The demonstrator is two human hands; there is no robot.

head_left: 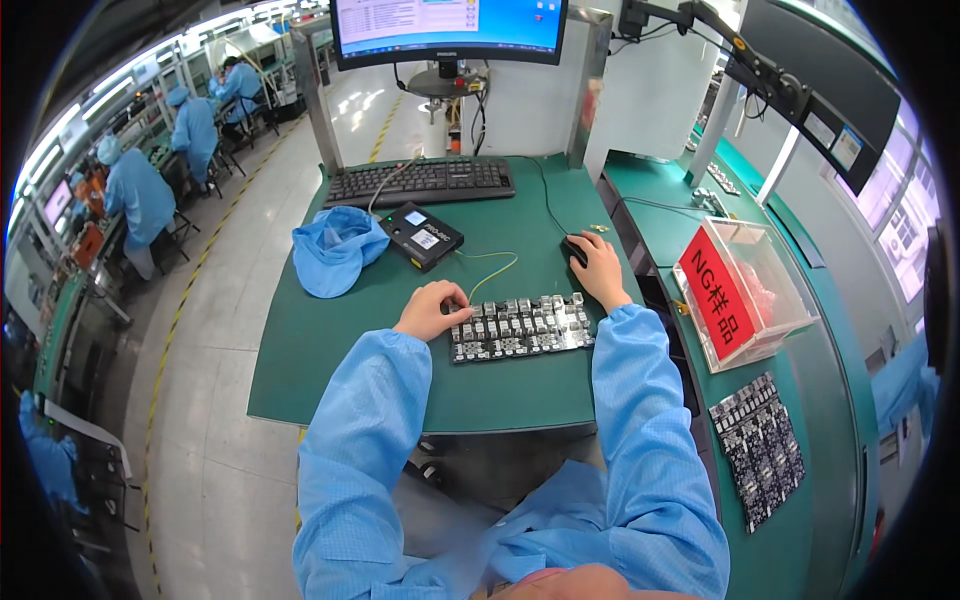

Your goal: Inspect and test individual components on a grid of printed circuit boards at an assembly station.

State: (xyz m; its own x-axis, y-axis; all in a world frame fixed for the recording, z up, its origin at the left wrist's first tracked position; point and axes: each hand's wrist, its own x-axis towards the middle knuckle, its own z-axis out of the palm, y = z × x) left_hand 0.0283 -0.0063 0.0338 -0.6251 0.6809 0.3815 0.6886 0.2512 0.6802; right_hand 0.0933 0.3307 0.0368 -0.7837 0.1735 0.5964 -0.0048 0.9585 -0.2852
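A panel of small circuit boards (522, 338), with rows of silver and white parts, lies on the green mat in front of me. My left hand (433, 310) is at its upper left corner, thumb and fingers pinched together. Into that pinch runs a thin yellow-green cable (516, 258) from a black box with a small lit screen (424, 238); the fingers hide its end. Right of the panel, my right hand (597, 270) is wrapped over a black computer mouse (574, 251).
Beyond the box lie a black keyboard (420, 183) and a blue cap (335, 252); a lit monitor (448, 30) stands behind. On the right bench are a clear box with a red sign (716, 297) and more board panels (757, 450). People in blue work at the far left.
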